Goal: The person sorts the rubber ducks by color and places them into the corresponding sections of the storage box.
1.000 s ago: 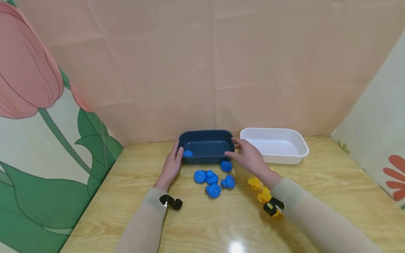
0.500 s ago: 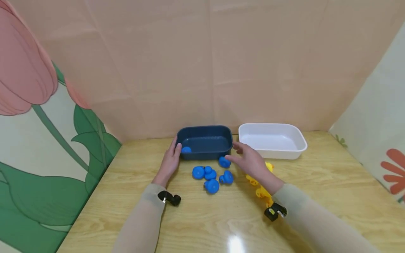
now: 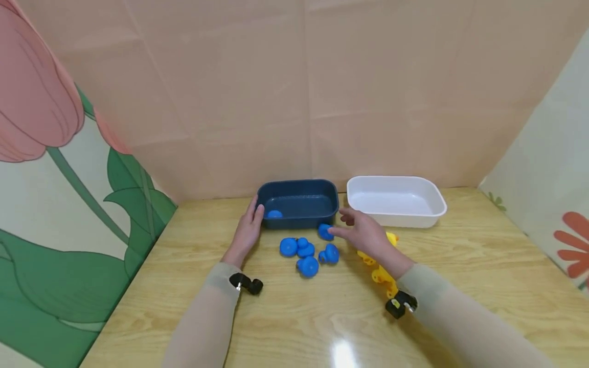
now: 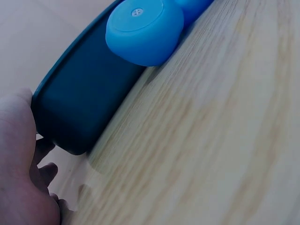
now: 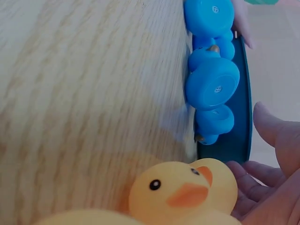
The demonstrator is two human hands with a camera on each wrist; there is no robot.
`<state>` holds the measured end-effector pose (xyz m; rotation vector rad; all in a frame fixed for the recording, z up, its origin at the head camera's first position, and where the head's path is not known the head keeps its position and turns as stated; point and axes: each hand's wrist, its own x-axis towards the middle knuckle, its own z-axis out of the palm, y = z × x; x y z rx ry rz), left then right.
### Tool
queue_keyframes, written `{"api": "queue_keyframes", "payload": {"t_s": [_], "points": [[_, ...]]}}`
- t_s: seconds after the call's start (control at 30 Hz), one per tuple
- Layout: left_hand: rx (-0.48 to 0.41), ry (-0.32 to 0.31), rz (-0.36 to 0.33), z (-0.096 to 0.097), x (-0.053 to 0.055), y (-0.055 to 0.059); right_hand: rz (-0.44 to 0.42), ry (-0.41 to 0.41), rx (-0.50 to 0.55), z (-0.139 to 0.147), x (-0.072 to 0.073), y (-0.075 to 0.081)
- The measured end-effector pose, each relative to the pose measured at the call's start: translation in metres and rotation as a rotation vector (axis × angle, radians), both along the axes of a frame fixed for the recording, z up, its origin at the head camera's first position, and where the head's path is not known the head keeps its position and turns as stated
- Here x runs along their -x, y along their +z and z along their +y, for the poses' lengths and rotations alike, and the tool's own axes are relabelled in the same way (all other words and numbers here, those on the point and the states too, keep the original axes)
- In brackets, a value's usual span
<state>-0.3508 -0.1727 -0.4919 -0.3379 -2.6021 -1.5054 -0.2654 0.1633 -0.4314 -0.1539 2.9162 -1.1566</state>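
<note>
A dark blue bin stands at the back of the table with one blue duck inside at its left end. My left hand lies along the bin's left end, fingers straight, thumb at the front corner. Just off the bin's right end is my right hand, its fingers spread and holding nothing. Its thumb overlaps a blue rubber duck lying at the bin's front right corner. In front lie several more blue ducks, some tipped with their round bases showing.
A white bin stands right of the blue one. Several yellow rubber ducks lie under my right wrist, partly hidden by it. A pink cloth wall rises right behind the bins.
My right hand has drawn back from the dark blue bin's right rim, slightly outward and down. My left hand stays at the left end. The head view has shifted a little.
</note>
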Motion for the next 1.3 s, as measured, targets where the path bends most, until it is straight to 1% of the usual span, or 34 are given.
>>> {"api": "queue_keyframes", "payload": {"t_s": [0.2, 0.23, 0.3, 0.43, 0.47, 0.63, 0.73, 0.83, 0.9, 0.97, 1.3], "points": [[-0.014, -0.001, 0.011, -0.002, -0.002, -0.002, 0.018, 0.047, -0.001, 0.000, 0.003, -0.009], [-0.013, -0.003, 0.018, -0.003, 0.000, -0.004, 0.015, 0.050, 0.007, 0.000, 0.004, -0.010], [-0.017, -0.003, 0.013, -0.002, 0.000, -0.005, 0.008, 0.055, 0.015, 0.000, 0.004, -0.012], [-0.020, -0.003, 0.008, -0.001, 0.001, -0.005, -0.020, 0.053, 0.007, 0.000, 0.005, -0.014], [-0.022, -0.001, 0.002, 0.000, -0.001, -0.003, -0.028, 0.050, 0.003, -0.001, 0.006, -0.014], [-0.018, 0.004, 0.010, 0.001, 0.000, -0.002, -0.055, 0.046, -0.026, -0.002, 0.009, -0.013], [-0.021, 0.003, 0.000, 0.000, 0.003, -0.004, -0.070, 0.045, -0.039, -0.003, 0.011, -0.012], [-0.014, 0.006, -0.003, 0.000, 0.004, -0.003, -0.079, 0.040, -0.049, -0.003, 0.014, -0.012], [-0.007, 0.011, -0.007, 0.000, 0.004, -0.003, -0.079, 0.041, -0.059, -0.003, 0.016, -0.013], [-0.002, 0.013, 0.001, 0.002, 0.002, 0.000, -0.081, 0.039, -0.068, -0.003, 0.017, -0.015], [-0.016, 0.018, 0.011, 0.002, 0.002, -0.001, -0.082, 0.032, -0.098, -0.008, 0.019, -0.017]]}}
